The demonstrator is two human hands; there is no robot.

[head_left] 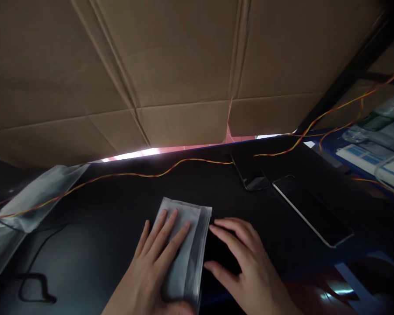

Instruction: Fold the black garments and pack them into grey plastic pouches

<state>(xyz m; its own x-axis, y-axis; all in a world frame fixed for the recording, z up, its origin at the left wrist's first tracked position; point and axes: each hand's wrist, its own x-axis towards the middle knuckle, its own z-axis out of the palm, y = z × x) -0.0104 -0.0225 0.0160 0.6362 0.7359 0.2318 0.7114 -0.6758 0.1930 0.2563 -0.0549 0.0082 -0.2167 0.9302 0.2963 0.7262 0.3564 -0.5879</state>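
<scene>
A stack of flat translucent plastic bags [194, 245] lies on the black table [118, 201], near its front edge. Spread across the top of the stack is my left hand [154, 262], its fingers stretched out flat. My right hand [246, 258] is just right of the stack, fingers apart and curved, with nothing in it. Its fingertips come close to the right edge of the bags; whether they touch I cannot tell. The lower end of the stack is partly hidden by my left hand.
Two dark phones, one farther back [249, 170] and one nearer [311, 212], lie to the right. A red and yellow twisted wire [151, 175] crosses the table. More plastic bags [39, 201] and a black cord [36, 275] are left. A cardboard wall [184, 65] stands behind.
</scene>
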